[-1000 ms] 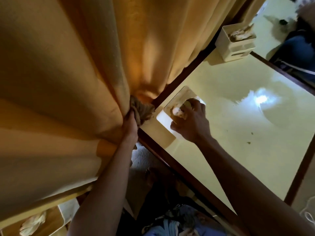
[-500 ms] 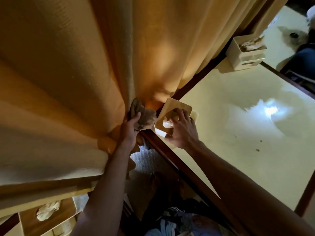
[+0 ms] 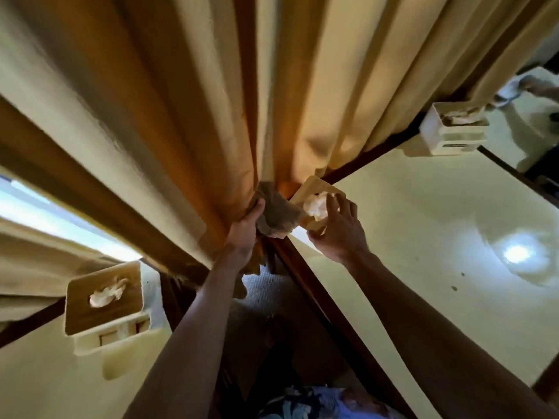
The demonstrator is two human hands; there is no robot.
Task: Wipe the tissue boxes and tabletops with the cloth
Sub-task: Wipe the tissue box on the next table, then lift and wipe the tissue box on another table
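Now: cloth against a tilted tissue box at the table's far corner

Both arms reach forward to the far left corner of the right table [image 3: 423, 237], where it meets the curtain [image 3: 181, 116]. The right hand [image 3: 338, 231] grips a tissue box [image 3: 314, 189], thumb at its near edge and fingers curled over the top by the opening, where a white tissue [image 3: 316, 205] pokes out. That box is tilted, its top facing the camera. The left hand [image 3: 246, 225] holds a crumpled grey-brown cloth [image 3: 278, 213], thumb on its left side; the other fingers are hidden behind it. The cloth touches the left side of the held box and sits against the curtain folds.

A second box [image 3: 104, 300] stands on the left table [image 3: 60, 373], near left, tissue showing at its top. A third box [image 3: 453, 130] stands at the far right corner of the right table, beside the curtain. Between the tables, dark flooring shows below the arms. A bright light reflection lies on the right tabletop.
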